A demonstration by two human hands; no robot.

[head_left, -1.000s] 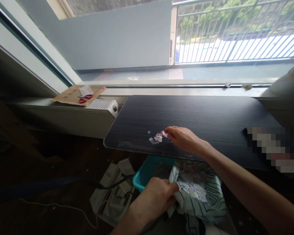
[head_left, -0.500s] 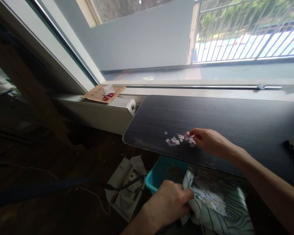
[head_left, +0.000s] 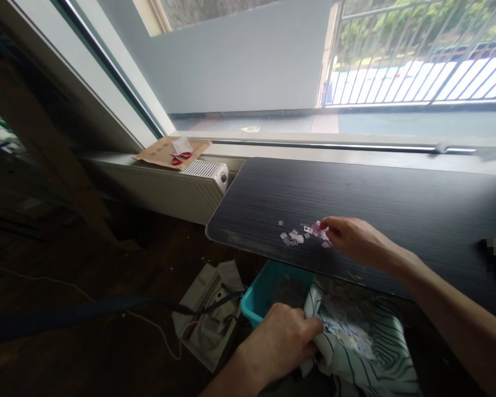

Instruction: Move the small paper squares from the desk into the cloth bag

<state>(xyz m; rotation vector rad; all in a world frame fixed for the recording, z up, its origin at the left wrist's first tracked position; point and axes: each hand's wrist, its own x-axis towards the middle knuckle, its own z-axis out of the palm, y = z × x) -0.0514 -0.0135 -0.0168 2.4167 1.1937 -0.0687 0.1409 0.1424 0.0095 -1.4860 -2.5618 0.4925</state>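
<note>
Small pale and pinkish square pieces [head_left: 294, 237] lie scattered near the front edge of the dark wood-grain table [head_left: 355, 187]. Over the right end of this scatter is my right hand [head_left: 347, 234], its fingertips pinched together at the pinkish pieces; what they hold, if anything, is hidden. Below the table edge, my left hand [head_left: 283, 336] grips the rim of a white cloth bag [head_left: 380, 375] with dark wavy lines. The bag gapes upward, and many pale flat pieces [head_left: 351, 331] show inside it.
A turquoise bin [head_left: 252, 300] stands left of the bag, partly under the table. An open white box [head_left: 215, 325] with cables is on the dark floor. Red-handled scissors [head_left: 182, 159] rest on a brown envelope [head_left: 161, 151] above the radiator [head_left: 204, 170].
The view has shifted slightly. Both hands keep nearly the same places, the left still on the bag's rim and the right at the small pieces.
</note>
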